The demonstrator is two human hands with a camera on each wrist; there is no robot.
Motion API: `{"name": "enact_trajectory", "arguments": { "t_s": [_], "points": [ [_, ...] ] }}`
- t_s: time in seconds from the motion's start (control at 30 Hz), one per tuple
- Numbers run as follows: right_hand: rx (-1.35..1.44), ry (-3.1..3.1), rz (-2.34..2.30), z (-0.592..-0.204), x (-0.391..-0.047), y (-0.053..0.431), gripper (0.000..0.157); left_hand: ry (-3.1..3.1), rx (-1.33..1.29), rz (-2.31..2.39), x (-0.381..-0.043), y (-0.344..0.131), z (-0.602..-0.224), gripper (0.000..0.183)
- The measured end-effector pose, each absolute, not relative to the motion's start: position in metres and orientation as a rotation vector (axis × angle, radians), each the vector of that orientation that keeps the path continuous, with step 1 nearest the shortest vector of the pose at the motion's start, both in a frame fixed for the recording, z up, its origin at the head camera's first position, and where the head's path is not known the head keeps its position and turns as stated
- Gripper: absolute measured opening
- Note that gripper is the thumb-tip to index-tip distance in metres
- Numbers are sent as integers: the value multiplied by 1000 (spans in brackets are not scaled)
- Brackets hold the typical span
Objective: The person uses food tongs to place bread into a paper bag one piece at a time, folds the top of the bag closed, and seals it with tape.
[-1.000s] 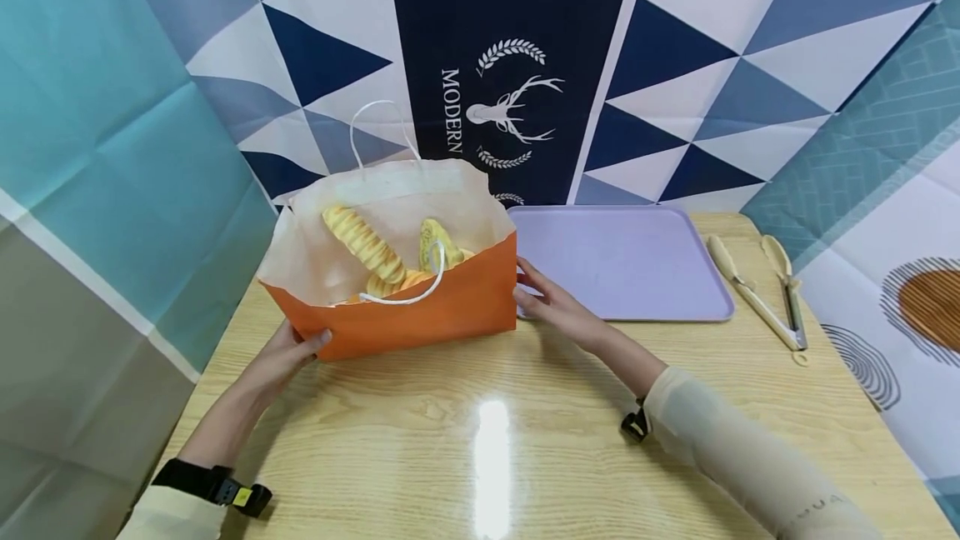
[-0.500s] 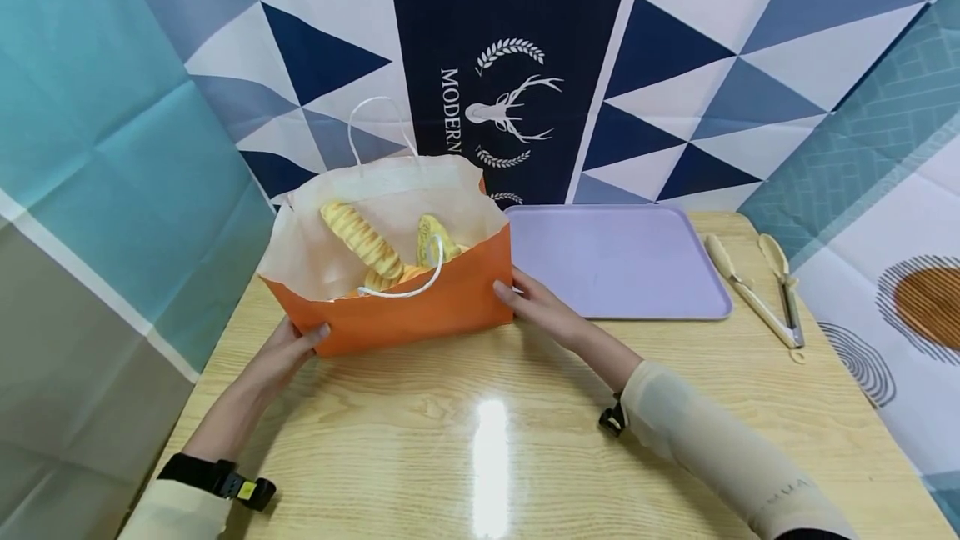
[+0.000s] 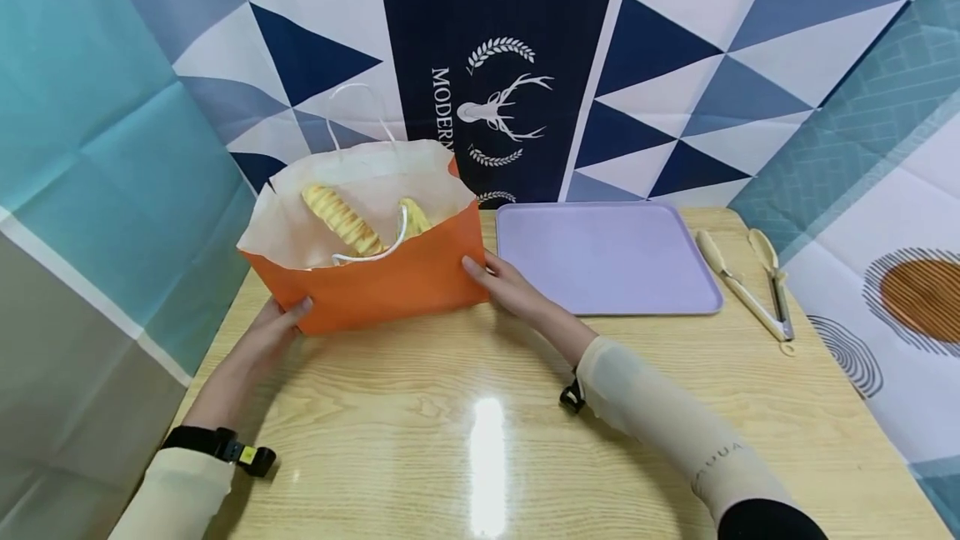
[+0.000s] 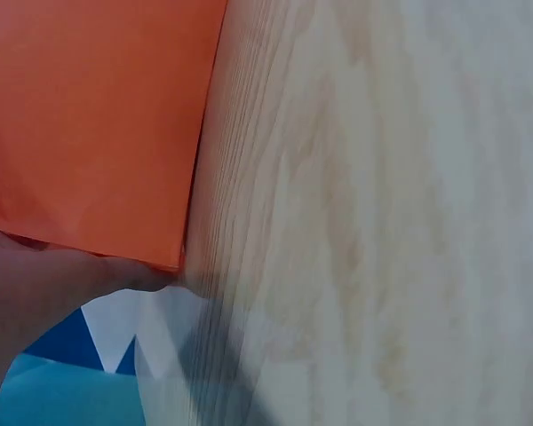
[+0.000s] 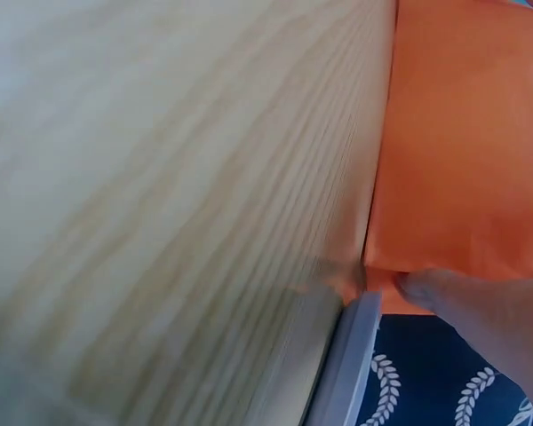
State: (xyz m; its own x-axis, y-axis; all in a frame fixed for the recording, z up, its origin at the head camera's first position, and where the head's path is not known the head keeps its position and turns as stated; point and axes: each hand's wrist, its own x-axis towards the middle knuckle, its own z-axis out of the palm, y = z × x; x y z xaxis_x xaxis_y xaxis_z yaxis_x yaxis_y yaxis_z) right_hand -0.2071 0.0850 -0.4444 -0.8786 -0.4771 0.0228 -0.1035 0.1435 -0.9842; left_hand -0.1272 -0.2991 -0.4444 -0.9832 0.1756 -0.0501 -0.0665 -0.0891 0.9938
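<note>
An orange paper bag (image 3: 390,286) with a pale inside and white handles stands at the left back of the table, its mouth gaping. Inside lie a long ridged bread roll (image 3: 341,219) and a yellow piece (image 3: 415,219), partly hidden behind the front wall. My left hand (image 3: 270,327) grips the bag's lower left corner, thumb on the front face. At the opposite side, my right hand (image 3: 510,283) holds the right edge, thumb also in front. Both wrist views show a thumb against the orange paper (image 4: 89,124); the other fingers are mostly hidden behind the bag.
A flat lilac tray (image 3: 607,261) lies just right of the bag, close to my right hand. Beyond it rests a pair of cream-tipped tongs (image 3: 750,294). Patterned cloth (image 3: 660,65) hangs behind the wooden table (image 3: 390,423).
The bag has shifted left and slightly back, with both hands moving along. My right thumb has come onto the bag's front face. The yellow piece shows less above the front wall.
</note>
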Motion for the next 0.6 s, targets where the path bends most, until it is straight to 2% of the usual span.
{"name": "enact_trajectory", "arguments": {
  "t_s": [0.47, 0.6],
  "points": [
    [-439, 2166, -1786, -443, -234, 45, 73, 1931, 105, 2188, -163, -330, -435, 29],
    [-413, 2161, -1810, -444, -242, 41, 72, 1905, 102, 2181, -177, -333, -435, 31]
  ]
}}
